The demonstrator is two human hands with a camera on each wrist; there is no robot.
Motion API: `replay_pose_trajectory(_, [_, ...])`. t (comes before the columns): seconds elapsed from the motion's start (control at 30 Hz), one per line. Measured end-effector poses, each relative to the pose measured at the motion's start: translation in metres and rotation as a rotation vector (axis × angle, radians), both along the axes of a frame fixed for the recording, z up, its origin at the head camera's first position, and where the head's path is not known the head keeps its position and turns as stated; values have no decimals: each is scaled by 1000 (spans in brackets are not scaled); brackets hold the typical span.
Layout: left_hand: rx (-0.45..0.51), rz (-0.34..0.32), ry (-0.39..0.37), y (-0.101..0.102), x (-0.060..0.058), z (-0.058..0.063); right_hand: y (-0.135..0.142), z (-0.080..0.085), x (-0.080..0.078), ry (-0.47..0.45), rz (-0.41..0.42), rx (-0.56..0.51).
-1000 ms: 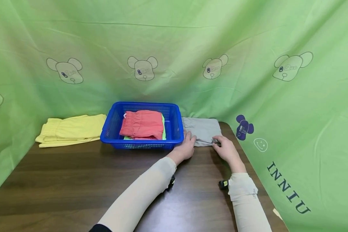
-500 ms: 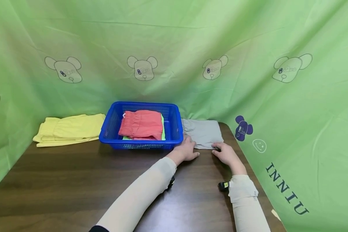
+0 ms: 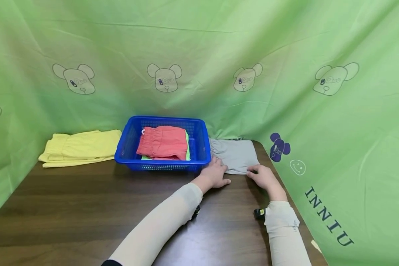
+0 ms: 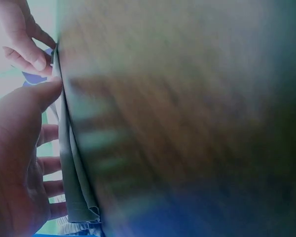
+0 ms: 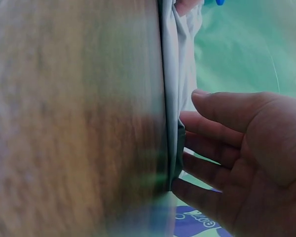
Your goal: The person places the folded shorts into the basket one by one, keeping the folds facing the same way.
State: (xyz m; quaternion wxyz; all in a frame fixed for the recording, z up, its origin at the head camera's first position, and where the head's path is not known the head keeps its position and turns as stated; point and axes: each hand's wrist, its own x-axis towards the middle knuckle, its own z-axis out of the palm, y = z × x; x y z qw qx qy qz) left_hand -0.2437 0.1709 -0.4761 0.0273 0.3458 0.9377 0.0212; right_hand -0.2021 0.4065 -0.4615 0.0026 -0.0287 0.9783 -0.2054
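Folded grey pants lie flat at the table's back right, their gathered waistband beside the basket. My left hand rests on their near left part, fingers spread and thumb out over the wood. In the left wrist view, the fingers of that hand reach along the layered cloth edge. At the near right corner, my right hand touches the pants with its fingertips. The right wrist view shows this hand with fingers extended against the cloth and its thumb apart from them.
Left of the pants stands a blue plastic basket holding folded red shorts on a bright green garment. Yellow folded pants lie farther left. A green curtain hangs behind and to the right of the wooden table.
The grey pants have slid a little toward me and to the right. My left thumb has moved off the cloth's edge onto the table side; my right hand has shifted slightly toward me.
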Motion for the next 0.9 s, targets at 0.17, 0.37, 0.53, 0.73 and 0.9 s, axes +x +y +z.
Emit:
replay_pose_trajectory(0.17, [-44, -30, 49, 0, 4, 4, 1, -2, 0, 17, -18, -5])
replay_pose_trajectory(0.37, [-90, -65, 94, 2, 7, 6, 2, -4, 0, 39, -55, -6])
replay_pose_trajectory(0.53, [-109, -90, 132, 3, 7, 7, 1, -4, 0, 52, -114, -13])
replay_pose_trajectory(0.73, [-77, -139, 220, 1, 6, 7, 3, -5, 0, 68, -160, 1])
replay_pose_trajectory(0.9, [-71, -173, 266, 0, 6, 6, 2, -4, 1, 83, -172, 13])
